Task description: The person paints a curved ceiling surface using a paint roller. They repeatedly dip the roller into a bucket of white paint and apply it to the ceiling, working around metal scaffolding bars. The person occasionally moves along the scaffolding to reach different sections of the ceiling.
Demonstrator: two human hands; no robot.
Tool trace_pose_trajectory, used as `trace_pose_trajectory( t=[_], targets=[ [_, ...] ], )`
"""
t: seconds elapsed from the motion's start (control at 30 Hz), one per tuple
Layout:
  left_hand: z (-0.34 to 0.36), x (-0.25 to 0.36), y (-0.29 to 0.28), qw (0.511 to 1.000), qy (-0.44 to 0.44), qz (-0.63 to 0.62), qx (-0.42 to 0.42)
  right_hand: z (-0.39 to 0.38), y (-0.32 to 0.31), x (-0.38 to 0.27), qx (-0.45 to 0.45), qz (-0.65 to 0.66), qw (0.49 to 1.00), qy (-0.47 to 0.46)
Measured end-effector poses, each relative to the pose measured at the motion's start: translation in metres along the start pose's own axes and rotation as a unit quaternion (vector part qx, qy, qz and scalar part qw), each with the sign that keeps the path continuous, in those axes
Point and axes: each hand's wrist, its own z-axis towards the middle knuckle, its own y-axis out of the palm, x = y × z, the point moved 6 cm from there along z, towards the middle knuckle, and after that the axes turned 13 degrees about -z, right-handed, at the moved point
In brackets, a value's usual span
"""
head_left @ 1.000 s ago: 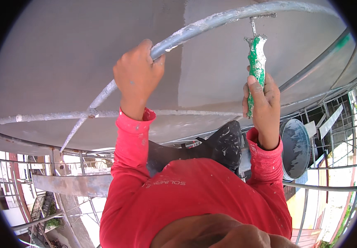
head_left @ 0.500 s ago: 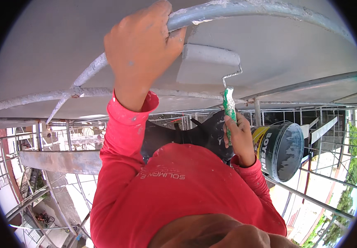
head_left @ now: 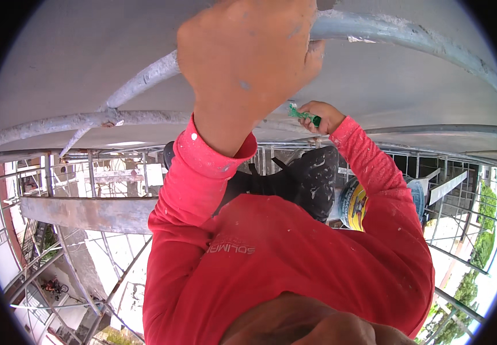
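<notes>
Fingers [head_left: 315, 56] of the left hand [head_left: 247, 63] wrap tightly round a paint-smeared grey pipe [head_left: 395, 30] in the head view, the thumb showing at its lower edge. Farther off, the right hand [head_left: 331, 117] has its fingers curled around a green handle [head_left: 296, 111] smeared with white, which sits to the right of the left wrist, in front of a grey surface [head_left: 363, 77]. Under the right sleeve [head_left: 369, 158], a bucket [head_left: 352, 204] with a yellow label is partly hidden. A rust-stained beam [head_left: 90, 214] lies at left.
</notes>
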Motion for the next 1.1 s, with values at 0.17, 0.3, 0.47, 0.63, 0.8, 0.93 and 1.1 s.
trace_pose_trajectory(
  t=[0.17, 0.3, 0.47, 0.63, 0.8, 0.93, 1.1],
  targets=[
    [0.002, 0.005, 0.001, 0.999, 0.028, 0.014, 0.029, 0.086, -0.014, 0.004, -0.067, 0.066, 0.989, 0.113],
    [0.0, 0.001, 0.005, 0.999, 0.018, -0.002, -0.028, 0.074, -0.015, 0.007, -0.055, 0.031, 0.998, 0.029],
    [-0.004, -0.001, 0.004, 0.998, 0.0, 0.068, 0.01, -0.053, 0.007, 0.015, 0.033, 0.035, 0.995, -0.089],
    [-0.002, 0.001, 0.005, 0.997, -0.005, 0.072, 0.01, -0.184, 0.04, 0.038, 0.109, 0.053, 0.973, -0.199],
    [-0.001, 0.0, 0.003, 0.998, -0.029, 0.053, -0.012, -0.277, 0.057, 0.053, 0.19, 0.065, 0.937, -0.286],
    [0.002, 0.002, 0.002, 0.996, -0.039, 0.073, -0.029, -0.332, 0.068, 0.054, 0.169, 0.091, 0.903, -0.385],
    [0.002, 0.006, -0.001, 0.997, -0.05, 0.049, -0.042, -0.378, 0.08, 0.05, 0.227, 0.089, 0.844, -0.477]
  ],
)
